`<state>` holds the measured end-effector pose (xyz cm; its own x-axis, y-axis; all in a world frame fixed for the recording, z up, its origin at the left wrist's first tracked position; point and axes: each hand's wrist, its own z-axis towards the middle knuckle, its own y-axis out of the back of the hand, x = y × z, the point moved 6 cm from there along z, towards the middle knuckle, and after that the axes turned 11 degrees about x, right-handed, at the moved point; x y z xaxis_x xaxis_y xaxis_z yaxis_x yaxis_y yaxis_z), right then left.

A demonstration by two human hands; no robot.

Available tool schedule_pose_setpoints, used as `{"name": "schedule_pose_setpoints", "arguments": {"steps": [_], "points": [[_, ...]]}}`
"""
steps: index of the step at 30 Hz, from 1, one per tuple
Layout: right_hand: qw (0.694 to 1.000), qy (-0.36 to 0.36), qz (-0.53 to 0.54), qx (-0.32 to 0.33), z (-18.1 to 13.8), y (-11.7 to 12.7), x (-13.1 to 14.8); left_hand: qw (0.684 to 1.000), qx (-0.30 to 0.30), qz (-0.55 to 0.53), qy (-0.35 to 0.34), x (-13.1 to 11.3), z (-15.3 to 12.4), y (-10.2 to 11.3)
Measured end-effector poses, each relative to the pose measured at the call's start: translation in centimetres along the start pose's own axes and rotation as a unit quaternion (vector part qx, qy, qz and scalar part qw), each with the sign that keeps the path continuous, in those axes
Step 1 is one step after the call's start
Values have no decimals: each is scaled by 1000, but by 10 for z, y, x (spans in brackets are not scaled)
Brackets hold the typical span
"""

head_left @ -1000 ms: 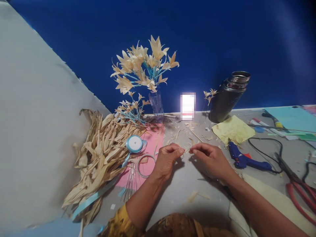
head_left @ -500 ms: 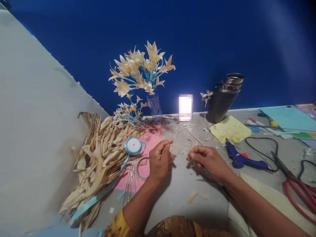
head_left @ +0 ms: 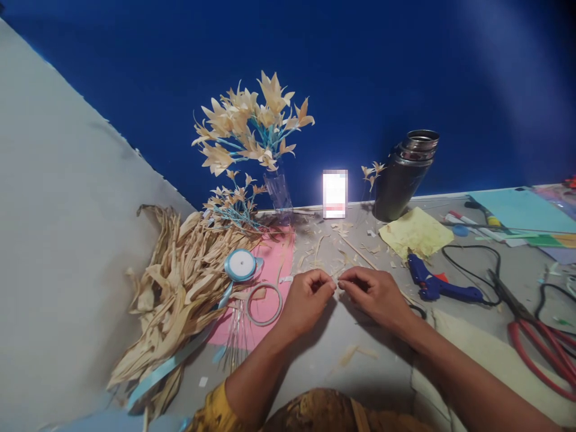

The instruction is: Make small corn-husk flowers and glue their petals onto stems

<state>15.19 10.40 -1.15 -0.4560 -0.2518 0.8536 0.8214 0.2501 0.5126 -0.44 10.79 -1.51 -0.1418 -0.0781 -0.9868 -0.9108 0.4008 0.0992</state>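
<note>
Far left, a slanting grey wall [head_left: 67, 240] with dried husks [head_left: 180, 300] heaped close beside it, so little room along that edge. Next, a pink sheet [head_left: 276, 255] carrying a blue-and-white ribbon spool [head_left: 242, 264], a pale ring [head_left: 264, 323] and a fan of silver wires [head_left: 236, 330]. Behind, near the back edge of the desk [head_left: 333, 354], a clear vase [head_left: 279, 192] full of cream flowers [head_left: 247, 120] on blue stems, with a smaller bunch [head_left: 236, 201] just to the left. In the middle, left hand [head_left: 311, 294] with thumb and fingertips pinched together, almost meeting the right hand [head_left: 375, 297], pinched likewise. Cannot tell anything gripped there; too small. Pale scraps [head_left: 344, 258] strewn just beyond the fingertips. Between the forearms, the widest open patch of desk, crossed only by a few shavings. Right of centre at the back, a dark flask [head_left: 402, 186], mouth open, contents hidden. Farther right, tighter room: yellow paper [head_left: 416, 233], blue glue gun [head_left: 443, 288] with looping cord, then red-handled scissors [head_left: 517, 306] beside the right forearm.
</note>
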Motion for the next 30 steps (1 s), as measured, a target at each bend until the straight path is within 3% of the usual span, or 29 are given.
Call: {"name": "schedule_pose_setpoints", "arguments": {"steps": [8, 10, 13, 19, 21, 25, 30], "points": [[990, -73, 118, 0, 2, 4, -10, 984, 35, -175, 31, 14, 2, -5], [986, -86, 145, -20, 3, 8, -14, 992, -3, -126, -8, 9, 1, 2], [976, -115, 176, -50, 3, 13, -21, 988, -113, -36, -100, -6, -8, 18], [962, -141, 225, -59, 5, 17, -28, 966, -179, -108, -153, -13, -13, 29], [955, -138, 257, -50, 5, 16, -28, 961, -171, -155, -155, -12, -9, 30], [926, -110, 360, 24, 4, -1, -26, 949, -99, -278, -114, -6, -2, 18], [893, -116, 396, 181, -4, -42, -21, 939, -65, -330, -76, 1, -2, -4]]}}
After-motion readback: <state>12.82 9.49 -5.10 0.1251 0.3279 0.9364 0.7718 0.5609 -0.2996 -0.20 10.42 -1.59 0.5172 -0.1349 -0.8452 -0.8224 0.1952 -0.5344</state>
